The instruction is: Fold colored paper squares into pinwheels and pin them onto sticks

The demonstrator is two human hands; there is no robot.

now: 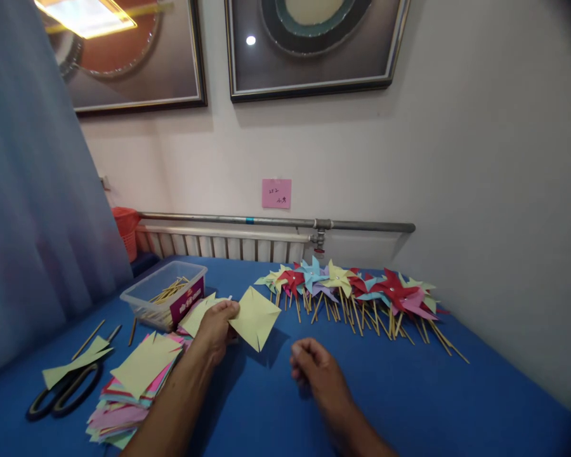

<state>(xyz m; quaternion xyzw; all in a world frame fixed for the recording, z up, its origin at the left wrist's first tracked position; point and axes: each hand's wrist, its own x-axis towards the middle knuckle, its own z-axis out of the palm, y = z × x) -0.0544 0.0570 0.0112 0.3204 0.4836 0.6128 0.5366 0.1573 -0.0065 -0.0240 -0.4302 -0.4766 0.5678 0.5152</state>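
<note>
One yellow paper square (255,317) pinched by left hand (217,325) grip, standing diamond-wise (corner down), right hand (314,365) loosely curled, empty.

We note a row of finished pinwheels (356,289) lying at the far side of the blue surface (409,393). Left of them: clear tub of sticks (164,295), then stack of coloured paper squares (133,387), black scissors (64,393). Behind them, radiator (219,244), pipe (276,222), pink note (276,193).
</note>
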